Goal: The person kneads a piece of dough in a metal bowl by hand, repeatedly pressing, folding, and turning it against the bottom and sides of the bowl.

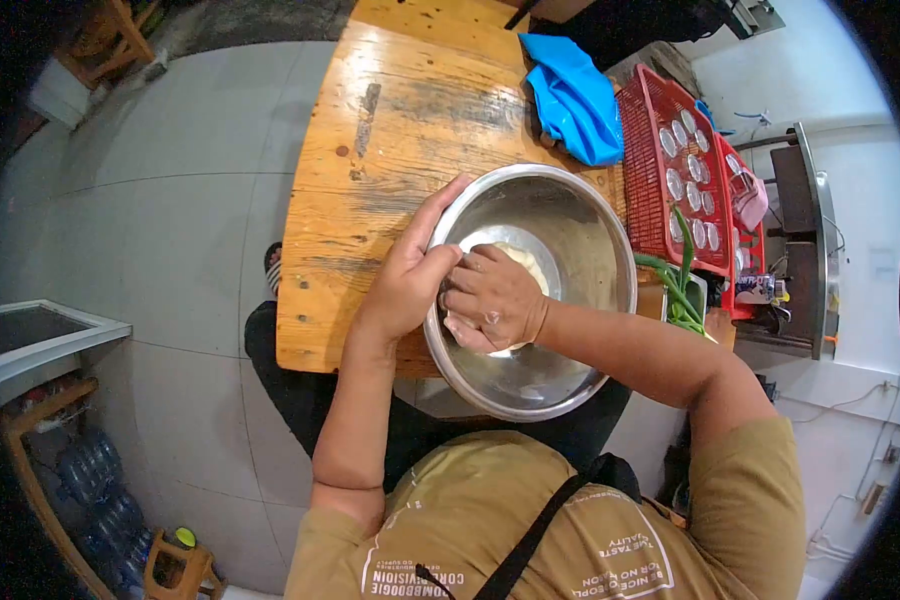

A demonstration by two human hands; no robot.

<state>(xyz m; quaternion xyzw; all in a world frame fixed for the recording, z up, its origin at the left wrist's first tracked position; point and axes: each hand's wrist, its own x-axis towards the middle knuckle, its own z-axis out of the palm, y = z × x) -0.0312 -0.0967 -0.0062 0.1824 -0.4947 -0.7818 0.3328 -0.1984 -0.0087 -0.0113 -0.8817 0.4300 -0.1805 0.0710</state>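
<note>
A large steel mixing bowl [592,250] stands at the front edge of the wooden table, close to my body. My left hand [417,262] grips its left rim, with the thumb over the inside and the fingers along the outside. Inside the bowl, my right hand [493,300] is closed and pressed into pale dough [523,258]. Most of the dough is hidden beneath that hand; a smooth edge shows beyond the knuckles. Whitish residue sticks to the right hand's fingers.
The wooden table [410,120] carries a crumpled blue plastic bag [578,100] behind the bowl. Red baskets [642,180] with several clear cups stand to the right. Green stalks [682,285] lie in a container beside the bowl. Water bottles [90,480] are on the floor at lower left.
</note>
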